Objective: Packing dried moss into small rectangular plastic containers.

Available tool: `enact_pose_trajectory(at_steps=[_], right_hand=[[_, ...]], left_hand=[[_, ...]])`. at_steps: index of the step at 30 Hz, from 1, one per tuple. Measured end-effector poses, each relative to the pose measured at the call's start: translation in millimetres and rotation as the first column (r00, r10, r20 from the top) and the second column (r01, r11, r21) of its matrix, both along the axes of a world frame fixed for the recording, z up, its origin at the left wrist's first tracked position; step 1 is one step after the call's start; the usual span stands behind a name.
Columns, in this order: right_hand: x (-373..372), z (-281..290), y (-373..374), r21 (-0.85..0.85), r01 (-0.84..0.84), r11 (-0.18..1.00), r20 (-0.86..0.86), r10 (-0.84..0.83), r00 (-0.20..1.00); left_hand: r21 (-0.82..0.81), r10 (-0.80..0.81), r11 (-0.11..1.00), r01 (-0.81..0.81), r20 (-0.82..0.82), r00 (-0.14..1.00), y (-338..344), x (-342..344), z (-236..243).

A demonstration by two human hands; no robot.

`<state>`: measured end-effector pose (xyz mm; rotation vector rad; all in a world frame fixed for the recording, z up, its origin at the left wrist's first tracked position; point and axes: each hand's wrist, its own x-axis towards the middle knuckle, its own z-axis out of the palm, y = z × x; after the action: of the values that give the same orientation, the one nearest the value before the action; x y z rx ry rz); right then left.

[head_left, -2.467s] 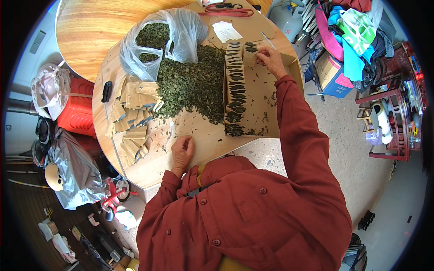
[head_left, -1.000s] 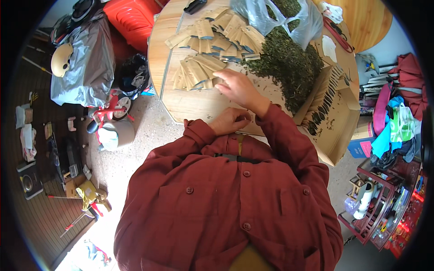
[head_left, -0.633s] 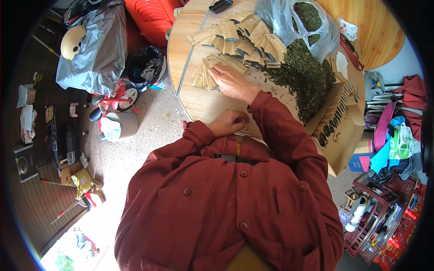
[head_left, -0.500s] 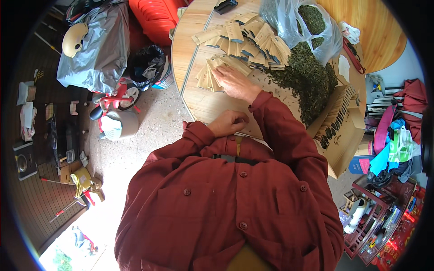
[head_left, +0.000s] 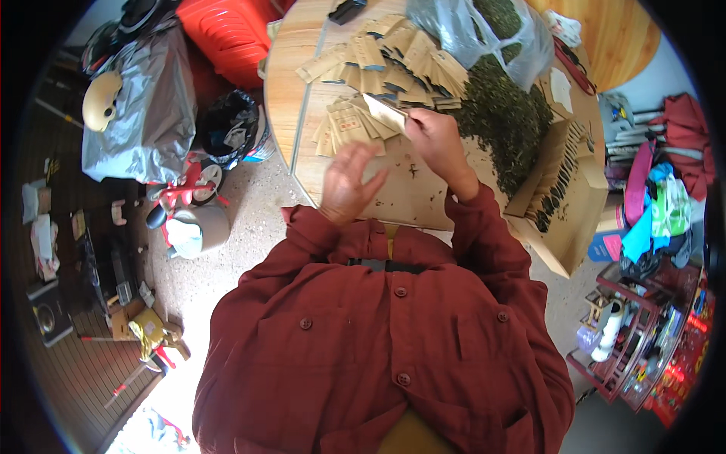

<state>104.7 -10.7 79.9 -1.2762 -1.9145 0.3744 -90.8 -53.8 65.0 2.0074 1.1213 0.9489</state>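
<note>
Between the thumb and fingers of my right hand [head_left: 439,145] is a small brown paper packet [head_left: 386,115], raised above the table and tilted. My left hand [head_left: 349,181] hovers by the table's near edge with fingers apart and nothing in them; it is slightly blurred. Just beyond it lies a fanned group of flat paper packets [head_left: 346,123]. Farther back, a larger heap of brown packets [head_left: 404,57] with dark ends covers part of the table. To the right of my right hand spreads a pile of dried dark green leaves [head_left: 508,113].
An open cardboard box [head_left: 556,240] at the table's right holds a row of upright packets. Behind the leaves sits a clear plastic bag [head_left: 522,66] with more leaves. A black object [head_left: 348,10] lies at the far edge. Left of the table stands a black-lined bin [head_left: 229,125].
My right hand has lifted a packet from the fanned group and drawn it back to the right. My left hand has risen and reached forward, its fingers now spread. The view has shifted slightly.
</note>
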Motion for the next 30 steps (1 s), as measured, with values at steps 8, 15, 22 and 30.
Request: enact_pose_trajectory(at_steps=[8, 15, 22, 30], right_hand=[[38, 0, -61, -0.664, -0.356, 0.657, -0.682, -0.336, 0.65], [53, -59, -102, -0.73, -0.461, 0.505, -0.643, -0.278, 0.713], [60, -50, -104, -0.792, -0.361, 0.493, -0.532, -0.266, 0.804], [57, -31, -91, -0.744, -0.274, 0.61, -0.454, -0.161, 0.876]], left_hand=[[0.147, -0.225, 0.955, 0.259, -0.212, 0.951, 19, 24, -1], [-0.033, -0.447, 0.889, 0.457, -0.281, 0.85, -7, 36, -18], [-0.052, -0.48, 0.867, 0.495, -0.354, 0.803, -12, 48, -20], [-0.035, -0.415, 0.905, 0.424, -0.294, 0.861, -16, 53, -25]])
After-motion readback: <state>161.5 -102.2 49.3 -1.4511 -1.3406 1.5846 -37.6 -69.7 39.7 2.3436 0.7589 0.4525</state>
